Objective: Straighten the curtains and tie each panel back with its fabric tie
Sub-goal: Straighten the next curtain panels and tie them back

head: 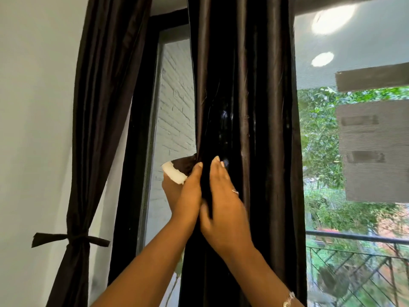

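the left panel point(95, 129) is dark brown with a dull sheen, and its tie point(73, 238) is the same brown. the middle panel point(243, 107) is darker, near black in its folds, with pale glossy streaks along the ridges. a strip point(177, 168) at its edge is brown with a white end. the wall point(33, 107) is white; the bricks point(174, 107) outside are white, in a running pattern. the frame point(141, 129) is black. the railing point(354, 241) is black with a diagonal lattice, against green leaves point(321, 129). flat grey patches point(374, 156) show at the right.
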